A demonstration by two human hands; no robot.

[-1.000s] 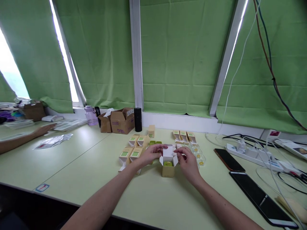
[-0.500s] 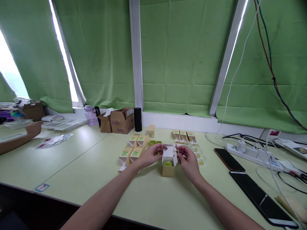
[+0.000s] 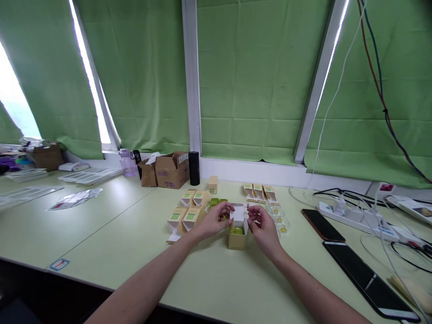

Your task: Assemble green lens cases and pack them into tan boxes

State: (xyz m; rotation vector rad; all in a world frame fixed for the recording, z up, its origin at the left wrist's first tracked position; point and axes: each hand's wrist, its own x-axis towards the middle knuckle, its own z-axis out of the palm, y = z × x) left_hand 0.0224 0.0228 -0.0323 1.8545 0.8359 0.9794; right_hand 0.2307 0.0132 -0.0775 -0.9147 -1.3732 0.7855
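A small tan carton (image 3: 236, 239) stands upright on the pale green table (image 3: 216, 279), its white top flaps raised and a green round item showing inside. My left hand (image 3: 214, 220) pinches the left flap of this carton. My right hand (image 3: 262, 227) pinches the right flap, fingers curled. Several more tan cartons with green labels (image 3: 184, 218) lie flat just left of my left hand. Small clear cups with yellow contents (image 3: 279, 219) sit right of my right hand.
Three labelled cartons (image 3: 259, 192) lie behind the hands, near a black cylinder (image 3: 194, 168) and brown cardboard boxes (image 3: 172, 169). Two phones (image 3: 322, 224) and a power strip with cables (image 3: 357, 217) lie to the right. Papers and a bottle (image 3: 127, 162) sit far left.
Another person's arm at the far left has drawn back out of view. My two hands have moved closer together on the carton's flaps.
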